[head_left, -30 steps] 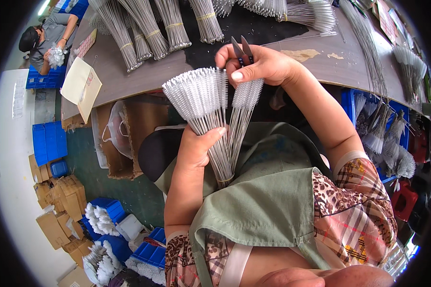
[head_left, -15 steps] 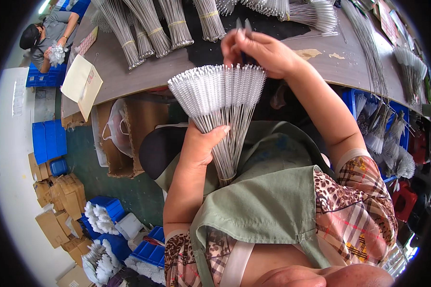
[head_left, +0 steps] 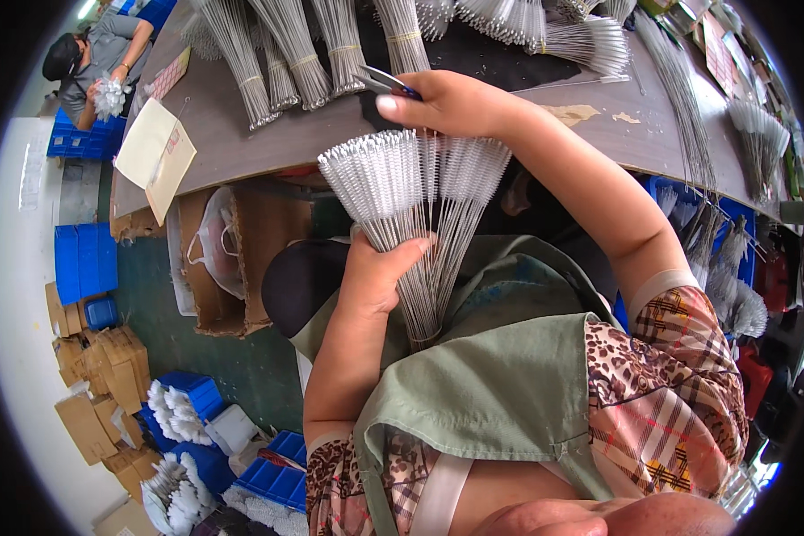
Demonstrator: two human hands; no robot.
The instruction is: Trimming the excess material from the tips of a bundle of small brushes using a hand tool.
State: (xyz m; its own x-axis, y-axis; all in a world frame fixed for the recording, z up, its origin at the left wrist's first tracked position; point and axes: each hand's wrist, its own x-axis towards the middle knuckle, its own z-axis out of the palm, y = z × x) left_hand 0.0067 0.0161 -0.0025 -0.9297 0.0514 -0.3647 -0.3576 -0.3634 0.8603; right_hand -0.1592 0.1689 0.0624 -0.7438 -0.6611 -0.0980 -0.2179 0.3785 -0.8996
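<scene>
Your hands are both occupied: left (head_left: pixel 377 272) clasping a fanned bundle of white-bristled wire brushes (head_left: pixel 380 192) above your green apron (head_left: pixel 487 384), right (head_left: pixel 451 103) gripping snips (head_left: pixel 384 82) by the desk (head_left: pixel 250 150).

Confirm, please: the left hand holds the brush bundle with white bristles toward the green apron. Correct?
No: the head view shows the white bristles pointing away from the green apron, toward the table; the left hand does hold the brush bundle.
</scene>
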